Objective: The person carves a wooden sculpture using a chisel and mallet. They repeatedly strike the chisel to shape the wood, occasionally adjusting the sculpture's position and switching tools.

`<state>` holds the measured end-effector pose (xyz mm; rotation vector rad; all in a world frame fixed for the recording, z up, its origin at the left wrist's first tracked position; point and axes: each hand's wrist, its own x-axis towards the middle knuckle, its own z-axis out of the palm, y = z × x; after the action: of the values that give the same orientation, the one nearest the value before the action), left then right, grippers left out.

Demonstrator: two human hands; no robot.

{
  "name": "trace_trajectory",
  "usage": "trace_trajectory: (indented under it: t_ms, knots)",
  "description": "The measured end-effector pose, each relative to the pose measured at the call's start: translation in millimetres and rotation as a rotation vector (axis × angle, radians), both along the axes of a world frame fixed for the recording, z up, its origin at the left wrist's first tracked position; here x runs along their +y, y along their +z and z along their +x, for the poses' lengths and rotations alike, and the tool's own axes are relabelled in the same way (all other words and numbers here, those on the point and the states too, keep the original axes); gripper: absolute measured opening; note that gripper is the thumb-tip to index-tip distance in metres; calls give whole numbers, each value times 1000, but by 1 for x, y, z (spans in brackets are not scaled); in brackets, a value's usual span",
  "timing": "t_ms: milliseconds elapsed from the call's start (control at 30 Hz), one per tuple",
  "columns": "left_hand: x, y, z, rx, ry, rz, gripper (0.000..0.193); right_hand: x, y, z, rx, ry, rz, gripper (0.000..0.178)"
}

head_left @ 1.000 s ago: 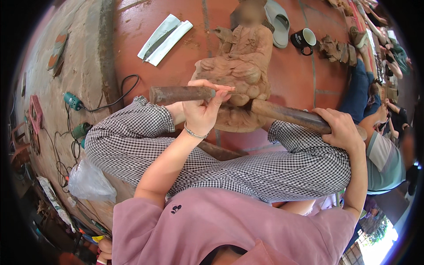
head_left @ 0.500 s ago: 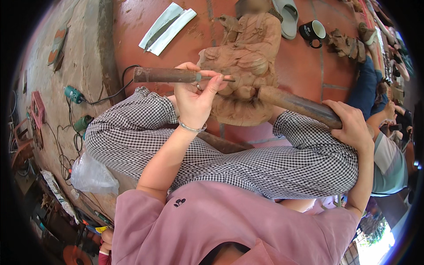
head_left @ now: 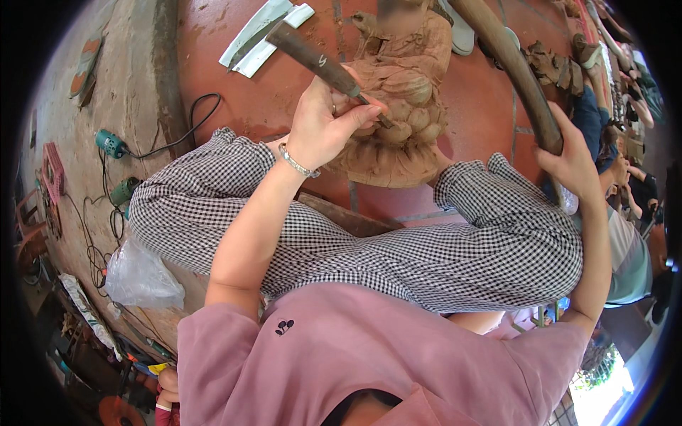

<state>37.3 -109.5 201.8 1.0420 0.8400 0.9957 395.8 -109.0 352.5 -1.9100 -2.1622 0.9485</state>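
Note:
A carved wooden figure with a rounded base stands on the floor between my feet. Closed around a chisel with a thick brown handle, my left hand sets its thin blade against the lower part of the carving. The handle leans up and to the left. My right hand grips the near end of a wooden mallet, shaped like a long club. Its far end is raised past the figure's right side and runs out at the top edge.
A curved blade lies on white paper at far left. Right of the figure are a grey slipper, a mostly hidden mug and wood pieces. Green power tools with cables and a plastic bag lie left. Other people sit at right.
My right hand has swung the mallet up and away from the carving. In my left hand the chisel has tipped from nearly level to steep, its blade now on the wood.

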Motion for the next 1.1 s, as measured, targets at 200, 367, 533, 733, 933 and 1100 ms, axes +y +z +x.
trace_trajectory:
  t_ms: [200,367,533,733,933,1100]
  knots:
    - [14,10,-1,-44,-76,-85,32,32,21,-41,-73,200,193,65]
    - [17,13,1,-4,-113,-71,34,60,46,-90,-151,343,304,67]
    - [12,6,1,21,-63,-56,37,70,84,-181,-408,505,460,55]
    - [9,-2,3,5,-13,19,41,74,115,-204,-618,749,408,33]
    - [16,-6,5,102,-36,130,41,74,110,-209,-659,706,360,29]
    - [13,-8,4,33,-16,104,38,83,107,-216,-708,676,247,25]
